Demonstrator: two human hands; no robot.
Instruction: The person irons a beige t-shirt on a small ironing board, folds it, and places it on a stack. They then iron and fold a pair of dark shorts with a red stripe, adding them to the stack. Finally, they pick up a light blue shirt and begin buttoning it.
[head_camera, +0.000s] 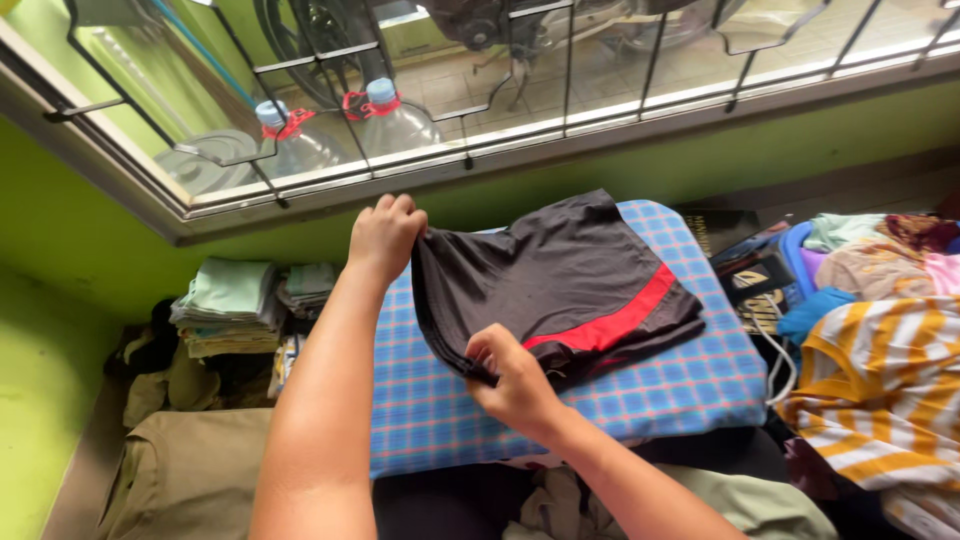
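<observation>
- Head view: my left hand (385, 235) is closed in a tight grip, fingers curled over the far corner of the dark shorts (560, 280), pinching the waistband edge.
- My right hand (515, 385) is closed too, thumb and fingers pinched on the near end of the same waistband edge, so the cloth is bunched between my two grips.
- The shorts are dark grey with a red stripe running slantwise across the right part. They lie mostly flat on the blue checked cloth (690, 385) that covers the counter, with the left edge lifted slightly by my hands.
- Just right of the counter, a dark flat package with pale markings (752, 278) lies tilted, a white cord beside it.
- Further right sits a heap of clothes, with a yellow and white striped shirt (880, 390) on top.
- Left of the counter, against the green wall, a stack of folded pale green clothes (228, 305) rests on darker things.
- Beyond the barred window, two clear plastic bottles (395, 120) with blue caps and red neck bands stand side by side; whether they carry labels I cannot tell.
</observation>
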